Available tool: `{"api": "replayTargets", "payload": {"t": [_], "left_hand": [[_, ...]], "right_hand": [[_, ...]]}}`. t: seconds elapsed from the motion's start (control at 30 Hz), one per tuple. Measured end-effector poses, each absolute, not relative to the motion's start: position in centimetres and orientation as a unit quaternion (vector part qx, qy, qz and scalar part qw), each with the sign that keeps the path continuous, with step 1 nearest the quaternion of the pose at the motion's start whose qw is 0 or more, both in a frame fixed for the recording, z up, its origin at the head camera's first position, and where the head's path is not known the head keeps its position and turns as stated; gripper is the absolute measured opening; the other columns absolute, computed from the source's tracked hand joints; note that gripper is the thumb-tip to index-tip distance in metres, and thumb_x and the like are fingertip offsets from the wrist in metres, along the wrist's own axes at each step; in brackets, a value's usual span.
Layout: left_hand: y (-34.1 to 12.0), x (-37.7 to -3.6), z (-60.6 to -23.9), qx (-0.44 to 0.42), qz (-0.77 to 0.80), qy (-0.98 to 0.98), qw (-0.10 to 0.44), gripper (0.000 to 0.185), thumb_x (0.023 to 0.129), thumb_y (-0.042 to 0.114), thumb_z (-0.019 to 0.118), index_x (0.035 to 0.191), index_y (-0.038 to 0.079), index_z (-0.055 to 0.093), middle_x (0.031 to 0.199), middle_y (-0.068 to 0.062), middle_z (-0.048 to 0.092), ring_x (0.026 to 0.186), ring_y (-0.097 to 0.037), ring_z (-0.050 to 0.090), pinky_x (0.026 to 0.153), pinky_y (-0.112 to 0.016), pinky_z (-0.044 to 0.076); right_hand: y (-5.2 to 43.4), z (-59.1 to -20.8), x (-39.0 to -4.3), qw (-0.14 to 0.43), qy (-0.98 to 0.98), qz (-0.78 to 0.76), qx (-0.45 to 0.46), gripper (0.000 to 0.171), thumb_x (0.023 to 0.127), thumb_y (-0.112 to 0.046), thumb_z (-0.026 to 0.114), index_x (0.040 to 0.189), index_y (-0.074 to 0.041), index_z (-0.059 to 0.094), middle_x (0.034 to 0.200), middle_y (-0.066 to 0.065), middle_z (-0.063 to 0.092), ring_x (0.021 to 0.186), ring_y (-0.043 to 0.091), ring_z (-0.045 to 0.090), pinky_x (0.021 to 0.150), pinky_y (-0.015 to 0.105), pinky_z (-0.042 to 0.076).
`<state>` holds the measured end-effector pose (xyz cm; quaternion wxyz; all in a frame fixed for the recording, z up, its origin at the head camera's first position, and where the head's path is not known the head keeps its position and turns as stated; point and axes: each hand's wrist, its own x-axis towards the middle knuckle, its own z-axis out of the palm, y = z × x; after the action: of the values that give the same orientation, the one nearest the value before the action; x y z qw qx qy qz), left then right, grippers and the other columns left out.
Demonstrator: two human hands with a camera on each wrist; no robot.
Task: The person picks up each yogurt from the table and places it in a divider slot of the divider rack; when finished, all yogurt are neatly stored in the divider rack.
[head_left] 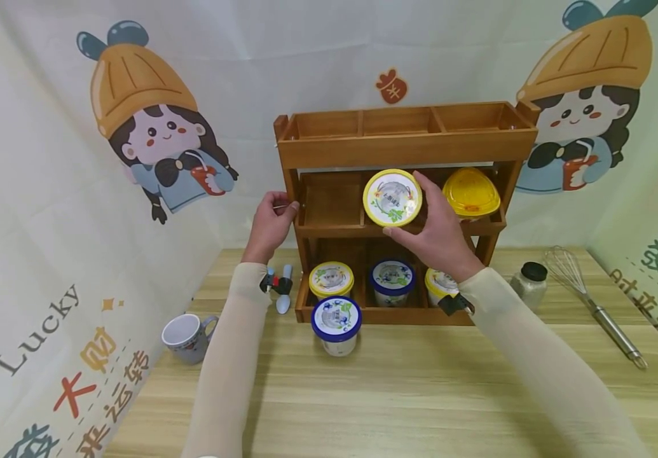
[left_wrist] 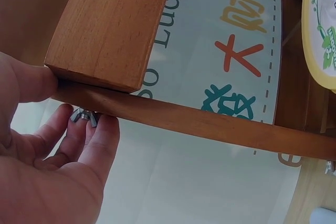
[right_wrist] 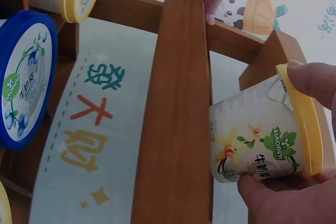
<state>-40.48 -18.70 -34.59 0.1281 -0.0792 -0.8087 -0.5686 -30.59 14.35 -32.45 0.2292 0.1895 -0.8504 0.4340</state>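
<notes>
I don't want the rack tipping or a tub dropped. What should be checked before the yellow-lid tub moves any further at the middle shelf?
1. Grip on tub: right hand holds the yellow-lid tub by its rim, thumb underneath. Ok.
2. Lid seated: flush all round in the right wrist view. Ok.
3. Rack steadied: left hand grips the rack at its left post. Ok.
4. Middle slot free behind the tub: hidden by the tub. Cannot tell.
5. Neighbouring slots: left slot bare, right one holds a yellow container. Ok.
6. Blue-lid tub on the table stands apart from the arms. Ok.
</notes>
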Motion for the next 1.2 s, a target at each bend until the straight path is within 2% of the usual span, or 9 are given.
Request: {"api": "replayTargets", "payload": {"t": [0.23,0.53,0.83,1.2], "left_hand": [[-18.6,-40.4,-34.5,-0.076,-0.571,-0.807,0.127,0.042,0.107,0.024,0.062,0.14,0.001,0.05,0.142,-0.02,0.056,0.134,-0.035,0.056,0.115,-0.05,0.048],[-18.7,-40.3,-34.5,-0.074,-0.569,-0.809,0.127,0.042,0.107,0.025,0.062,0.14,0.002,0.05,0.142,-0.019,0.056,0.133,-0.034,0.056,0.113,-0.05,0.049],[-18.7,-40.4,-34.6,-0.079,-0.567,-0.81,0.127,0.042,0.108,0.025,0.062,0.14,0.002,0.05,0.142,-0.019,0.056,0.134,-0.034,0.056,0.113,-0.05,0.049],[-18.7,-40.3,-34.4,-0.082,-0.564,-0.812,0.121,0.043,0.108,0.026,0.061,0.141,0.002,0.049,0.144,-0.019,0.055,0.135,-0.035,0.055,0.114,-0.051,0.048]], "right_hand": [[13.8,-32.6,-31.7,0.248,-0.85,0.426,0.183,0.106,0.087,-0.031,0.088,0.166,-0.003,0.023,0.159,0.023,0.042,0.144,0.04,0.044,0.125,0.058,0.034],[13.4,-32.5,-32.5,0.254,-0.839,0.443,0.188,0.096,0.085,-0.032,0.089,0.16,-0.006,0.035,0.153,0.017,0.049,0.138,0.035,0.049,0.122,0.054,0.039],[13.6,-32.8,-32.8,0.244,-0.856,0.425,0.163,0.094,0.087,-0.036,0.086,0.16,-0.004,0.035,0.149,0.021,0.051,0.136,0.039,0.05,0.12,0.058,0.04],[13.6,-32.8,-32.8,0.215,-0.877,0.404,0.144,0.104,0.088,-0.036,0.085,0.164,0.001,0.025,0.158,0.026,0.044,0.144,0.044,0.045,0.125,0.058,0.034]]}}
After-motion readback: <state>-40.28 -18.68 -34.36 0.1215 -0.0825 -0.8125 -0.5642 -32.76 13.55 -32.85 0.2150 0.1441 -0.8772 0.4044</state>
